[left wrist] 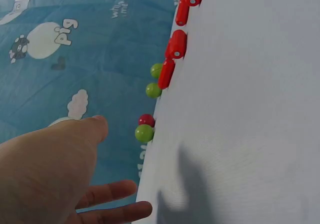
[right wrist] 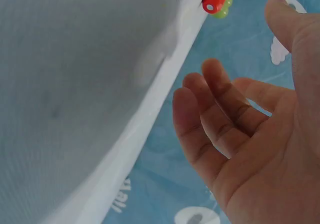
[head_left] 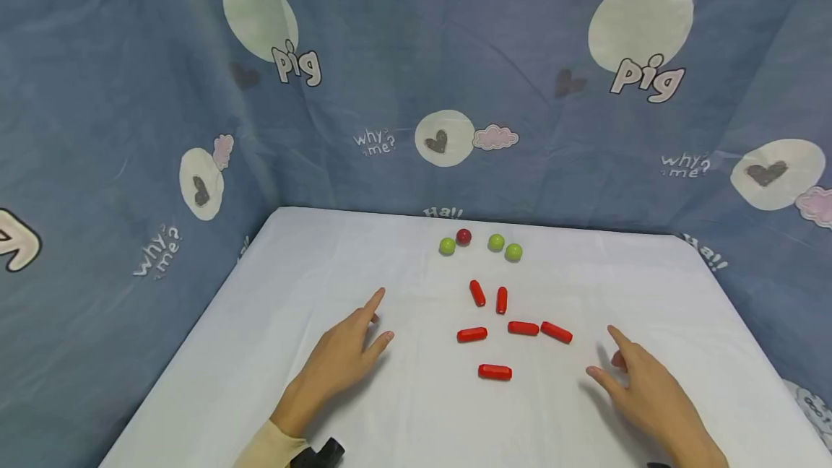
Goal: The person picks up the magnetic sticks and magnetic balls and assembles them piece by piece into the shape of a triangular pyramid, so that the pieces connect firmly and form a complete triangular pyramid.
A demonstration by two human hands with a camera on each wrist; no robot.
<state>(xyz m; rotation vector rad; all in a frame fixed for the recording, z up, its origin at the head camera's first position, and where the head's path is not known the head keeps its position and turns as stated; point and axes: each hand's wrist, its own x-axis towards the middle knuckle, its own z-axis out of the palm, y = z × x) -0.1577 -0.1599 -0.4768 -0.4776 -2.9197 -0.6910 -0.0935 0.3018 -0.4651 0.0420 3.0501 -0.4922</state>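
Several red cylinders [head_left: 495, 372] lie scattered on the white table [head_left: 273, 295], between my two hands. Behind them sit three green balls [head_left: 447, 246] and one dark red ball [head_left: 464, 237] near the back edge. My left hand [head_left: 354, 349] hovers open to the left of the cylinders, fingers straight, holding nothing. My right hand [head_left: 633, 374] hovers open to their right, nearest the rightmost cylinder [head_left: 556, 332]. In the left wrist view my left hand [left wrist: 75, 184] is open, with the balls [left wrist: 144, 133] and cylinders [left wrist: 176, 44] beyond it. The right wrist view shows my right hand [right wrist: 240, 119], its fingers loosely bent and empty.
A blue cloth printed with pigs and hearts [head_left: 442, 139] walls in the table on the back and both sides. A small black object [head_left: 323, 452] shows at my left wrist.
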